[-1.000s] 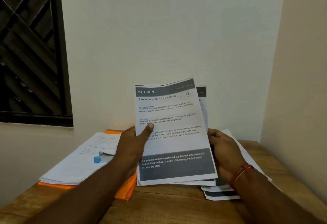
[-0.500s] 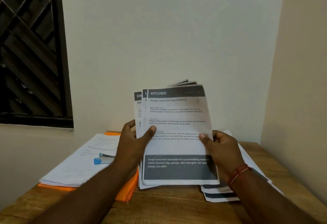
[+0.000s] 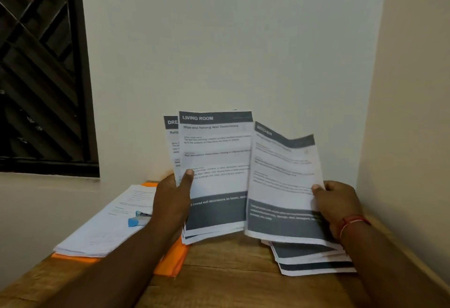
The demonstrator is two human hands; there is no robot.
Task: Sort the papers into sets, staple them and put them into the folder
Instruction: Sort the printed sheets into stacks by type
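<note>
At far left the orange folder (image 3: 170,259) lies under white papers. The left hand (image 3: 171,200) grips the upright, fanned stack (image 3: 216,161), thumb on its front, where a LIVING ROOM page now shows. The right hand (image 3: 338,205) has just peeled off the KITCHEN sheet (image 3: 282,186), pinching its edge above the pile (image 3: 314,261) on the surface (image 3: 231,271). Sorting is likely mid-way. The sheet is white, grey-banded and slightly bowed.

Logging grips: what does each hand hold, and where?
Left hand grips the stack by its left edge; right hand pinches the Kitchen sheet by its right edge.
</note>
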